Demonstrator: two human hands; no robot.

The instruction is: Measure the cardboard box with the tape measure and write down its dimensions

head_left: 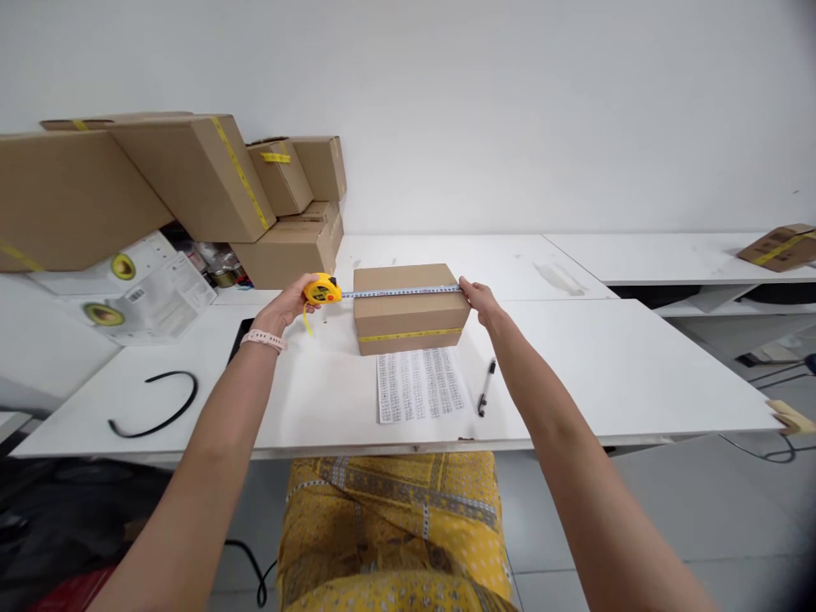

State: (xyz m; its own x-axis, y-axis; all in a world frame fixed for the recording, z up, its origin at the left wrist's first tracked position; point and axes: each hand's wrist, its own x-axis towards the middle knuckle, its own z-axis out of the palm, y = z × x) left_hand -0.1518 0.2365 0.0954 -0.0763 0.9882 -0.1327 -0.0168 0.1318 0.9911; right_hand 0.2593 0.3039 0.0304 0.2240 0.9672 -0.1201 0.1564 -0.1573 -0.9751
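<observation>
A brown cardboard box (408, 319) with a yellow strip low on its front sits on the white table. My left hand (294, 302) is closed around a yellow tape measure (324, 290), left of the box. From its case the pulled-out blade (401, 293) runs across the box's top. At the right edge of the box, the fingers of my right hand (477, 297) pinch the blade's end. A yellow strap hangs below the case. In front of the box lies a printed sheet (421, 387), and a black-and-clear pen (486, 388) is to its right.
Several cardboard boxes (184, 178) are stacked at the back left, beside white packages with avocado pictures (137, 289). A black curved band (182, 408) lies at the table's left. Another small box (779, 248) stands far right, on a raised white surface (669, 255).
</observation>
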